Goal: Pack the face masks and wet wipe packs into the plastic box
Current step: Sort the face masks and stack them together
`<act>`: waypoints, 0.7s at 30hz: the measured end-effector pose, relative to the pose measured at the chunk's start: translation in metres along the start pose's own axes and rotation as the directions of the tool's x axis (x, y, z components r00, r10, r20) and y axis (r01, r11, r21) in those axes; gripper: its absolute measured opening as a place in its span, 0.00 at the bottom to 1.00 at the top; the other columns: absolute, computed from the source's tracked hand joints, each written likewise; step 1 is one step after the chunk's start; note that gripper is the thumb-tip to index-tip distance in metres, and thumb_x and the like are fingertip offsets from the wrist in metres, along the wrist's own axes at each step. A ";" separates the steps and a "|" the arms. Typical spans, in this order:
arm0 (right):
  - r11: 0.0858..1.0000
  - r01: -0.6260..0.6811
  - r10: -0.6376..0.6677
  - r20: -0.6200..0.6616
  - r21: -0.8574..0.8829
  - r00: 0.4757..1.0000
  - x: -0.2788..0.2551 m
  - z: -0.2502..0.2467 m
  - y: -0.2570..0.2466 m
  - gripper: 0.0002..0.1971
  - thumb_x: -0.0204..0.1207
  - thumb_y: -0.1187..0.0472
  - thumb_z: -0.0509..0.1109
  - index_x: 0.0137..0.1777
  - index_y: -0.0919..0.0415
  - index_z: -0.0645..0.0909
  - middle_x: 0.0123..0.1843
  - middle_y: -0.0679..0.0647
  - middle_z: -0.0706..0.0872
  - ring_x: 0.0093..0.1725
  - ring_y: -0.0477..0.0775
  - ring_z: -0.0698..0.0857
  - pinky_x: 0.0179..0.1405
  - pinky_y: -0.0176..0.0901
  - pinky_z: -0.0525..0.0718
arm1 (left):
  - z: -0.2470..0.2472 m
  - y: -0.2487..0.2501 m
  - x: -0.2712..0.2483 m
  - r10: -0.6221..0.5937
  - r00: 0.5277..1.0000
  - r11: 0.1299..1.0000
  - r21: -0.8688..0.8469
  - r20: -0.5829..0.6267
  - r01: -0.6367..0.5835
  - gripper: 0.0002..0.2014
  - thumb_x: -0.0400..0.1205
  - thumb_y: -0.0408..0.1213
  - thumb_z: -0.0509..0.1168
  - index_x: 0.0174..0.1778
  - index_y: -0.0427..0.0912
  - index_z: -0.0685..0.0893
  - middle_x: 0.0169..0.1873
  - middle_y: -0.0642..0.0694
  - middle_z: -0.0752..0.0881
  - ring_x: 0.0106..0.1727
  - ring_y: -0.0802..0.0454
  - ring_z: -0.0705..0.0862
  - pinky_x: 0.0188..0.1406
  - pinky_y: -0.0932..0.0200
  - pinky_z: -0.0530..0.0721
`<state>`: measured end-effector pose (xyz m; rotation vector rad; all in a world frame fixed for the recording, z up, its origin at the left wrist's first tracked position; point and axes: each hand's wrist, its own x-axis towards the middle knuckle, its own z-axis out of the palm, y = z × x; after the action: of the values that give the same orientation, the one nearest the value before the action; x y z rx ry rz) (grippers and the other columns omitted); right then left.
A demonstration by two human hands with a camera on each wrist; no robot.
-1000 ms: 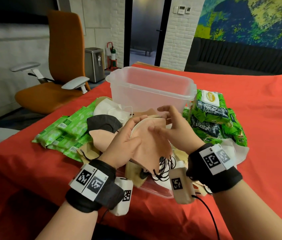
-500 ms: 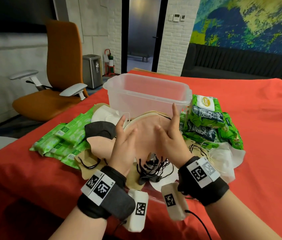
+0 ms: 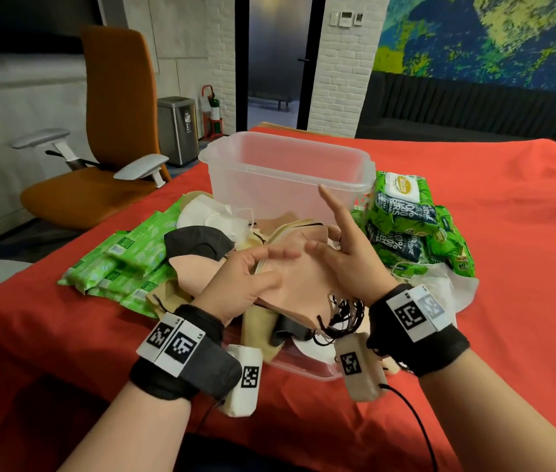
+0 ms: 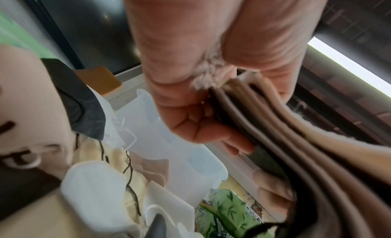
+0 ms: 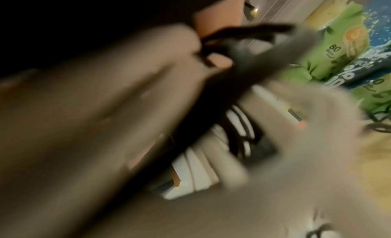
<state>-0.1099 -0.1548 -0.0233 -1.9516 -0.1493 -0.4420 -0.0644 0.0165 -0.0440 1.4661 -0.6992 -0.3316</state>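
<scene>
Head view, box: we see the plastic box (image 3: 286,175) at 12 o'clock of our hands, apparently empty; nothing packed yet, we judge.
Head view, hands: our left hand (image 3: 245,284) grips a stack of pink face masks (image 3: 303,281), thumb curled on top; our right hand (image 3: 348,257) is at the stack's 3 o'clock edge, fingers spread and straight.
Head view, left to pack: loose masks (image 3: 208,216) at 10 o'clock, light green wipe packs (image 3: 123,264) at 9 o'clock, dark green wet wipe packs (image 3: 402,212) at 2 o'clock.
Left wrist view: fingers (image 4: 190,121) clamp layered mask edges; the box (image 4: 169,141) lies beyond, bare inside.
Right wrist view: heavily blurred; we cannot tell the fingers' state; green packs (image 5: 330,57) sit at 2 o'clock.
</scene>
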 end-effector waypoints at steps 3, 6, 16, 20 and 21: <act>0.990 -0.137 0.134 0.105 0.021 0.985 -0.006 -0.004 0.004 0.42 0.76 0.67 0.69 0.76 0.31 0.49 0.61 0.62 0.83 0.53 0.57 0.86 0.51 0.56 0.86 | 0.003 -0.006 0.000 -0.053 0.994 0.998 -0.033 -0.095 0.050 0.18 0.77 0.19 0.62 0.45 0.48 0.87 0.49 0.51 0.88 0.52 0.55 0.85 0.52 0.62 0.82; 0.978 -0.211 0.208 0.169 -0.004 0.963 -0.014 -0.007 0.010 0.44 0.70 0.72 0.74 0.80 0.49 0.53 0.60 0.60 0.83 0.52 0.52 0.87 0.52 0.50 0.87 | 0.003 -0.015 0.003 -0.056 0.951 0.996 -0.084 -0.304 0.031 0.12 0.75 0.25 0.71 0.39 0.51 0.88 0.47 0.50 0.88 0.57 0.49 0.84 0.60 0.51 0.82; 0.973 -0.226 0.228 -0.030 0.040 0.973 -0.031 -0.034 0.015 0.17 0.72 0.73 0.71 0.55 0.52 0.80 0.44 0.62 0.84 0.42 0.51 0.81 0.48 0.42 0.81 | 0.012 -0.016 0.007 0.013 0.957 1.000 -0.017 -0.290 -0.019 0.13 0.76 0.24 0.68 0.38 0.49 0.86 0.42 0.55 0.87 0.50 0.63 0.84 0.57 0.69 0.78; 0.906 -0.412 0.333 -0.438 -0.095 0.835 -0.029 -0.080 0.028 0.21 0.68 0.61 0.78 0.61 0.60 0.80 0.42 0.49 0.85 0.40 0.45 0.82 0.40 0.36 0.78 | 0.018 -0.018 0.006 -0.017 0.974 0.999 -0.036 -0.228 0.009 0.13 0.78 0.22 0.65 0.43 0.47 0.86 0.44 0.56 0.87 0.47 0.72 0.84 0.56 0.73 0.79; 0.838 -0.524 0.375 -0.539 -0.151 0.754 -0.029 -0.094 0.037 0.28 0.65 0.57 0.80 0.64 0.59 0.77 0.52 0.53 0.84 0.49 0.50 0.82 0.48 0.43 0.80 | 0.018 -0.020 0.006 -0.027 0.974 0.999 -0.040 -0.226 0.018 0.13 0.78 0.23 0.65 0.43 0.47 0.86 0.45 0.56 0.87 0.48 0.70 0.84 0.58 0.71 0.79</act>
<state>-0.1475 -0.2521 -0.0327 -2.0053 0.7570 -0.6408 -0.0669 -0.0032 -0.0630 1.4502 -0.4907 -0.1895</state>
